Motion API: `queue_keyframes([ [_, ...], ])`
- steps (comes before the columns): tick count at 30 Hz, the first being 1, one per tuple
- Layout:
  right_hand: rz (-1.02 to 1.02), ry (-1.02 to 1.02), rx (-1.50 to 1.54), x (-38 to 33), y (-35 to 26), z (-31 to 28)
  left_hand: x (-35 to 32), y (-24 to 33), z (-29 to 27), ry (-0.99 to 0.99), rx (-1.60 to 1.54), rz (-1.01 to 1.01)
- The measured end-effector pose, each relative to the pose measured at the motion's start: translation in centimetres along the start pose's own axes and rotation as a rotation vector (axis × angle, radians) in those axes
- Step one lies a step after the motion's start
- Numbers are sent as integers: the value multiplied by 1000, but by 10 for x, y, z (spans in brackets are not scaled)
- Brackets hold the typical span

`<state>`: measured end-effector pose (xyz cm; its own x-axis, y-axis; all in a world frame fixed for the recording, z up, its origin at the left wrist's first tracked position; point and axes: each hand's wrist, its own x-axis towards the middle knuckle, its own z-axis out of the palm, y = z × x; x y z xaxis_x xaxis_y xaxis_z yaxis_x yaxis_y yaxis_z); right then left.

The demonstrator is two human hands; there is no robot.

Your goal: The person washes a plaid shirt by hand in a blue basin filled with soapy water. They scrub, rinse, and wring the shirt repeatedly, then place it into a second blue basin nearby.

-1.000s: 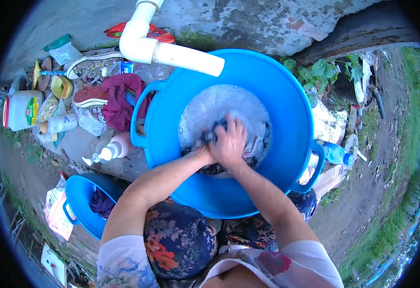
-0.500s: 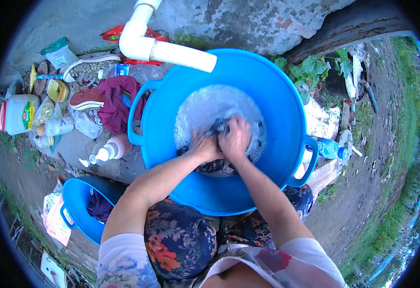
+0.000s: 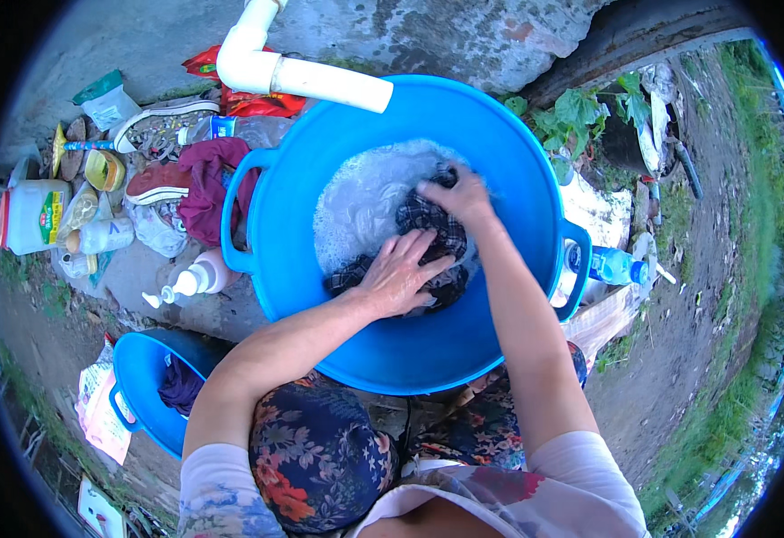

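Note:
A large blue tub (image 3: 401, 368) holds cloudy, foamy water (image 3: 356, 193). In it lies a wet, dark checked cloth (image 3: 421, 215), bunched up and partly under the water. My left hand (image 3: 399, 273) lies on the near part of this cloth, palm down with its fingers spread. Farther off and to the right, my right hand (image 3: 466, 199) grips a fold of the same cloth between thumb and fingers. Some fingertips of the right hand are hidden behind the cloth.
A white pipe (image 3: 329, 85) juts over the tub's far rim. Shoes (image 3: 159, 184), a maroon cloth (image 3: 202, 188), a pump bottle (image 3: 208, 272) and a jug (image 3: 38, 215) crowd the left. A smaller blue bucket (image 3: 150, 381) with dark cloth stands near left. Right lies a bottle (image 3: 616, 266).
My hands, close together and blurred before, have come apart. The right has moved up and away with a fold of cloth; the left now lies spread on the near part.

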<state>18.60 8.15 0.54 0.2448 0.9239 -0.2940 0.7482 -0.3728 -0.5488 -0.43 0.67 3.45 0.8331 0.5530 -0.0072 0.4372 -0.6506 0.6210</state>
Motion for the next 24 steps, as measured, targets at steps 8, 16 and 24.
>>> queue_keyframes([
  [8,-258,140,-258,-112,-48,21,-8,-24,10,-263,-51,-726],
  [16,69,-35,-240,-16,-21,18,-17,13,-22,-176,126,-375],
  [24,126,-349,-376,-39,30,-3,-12,5,-99,105,29,-303],
])
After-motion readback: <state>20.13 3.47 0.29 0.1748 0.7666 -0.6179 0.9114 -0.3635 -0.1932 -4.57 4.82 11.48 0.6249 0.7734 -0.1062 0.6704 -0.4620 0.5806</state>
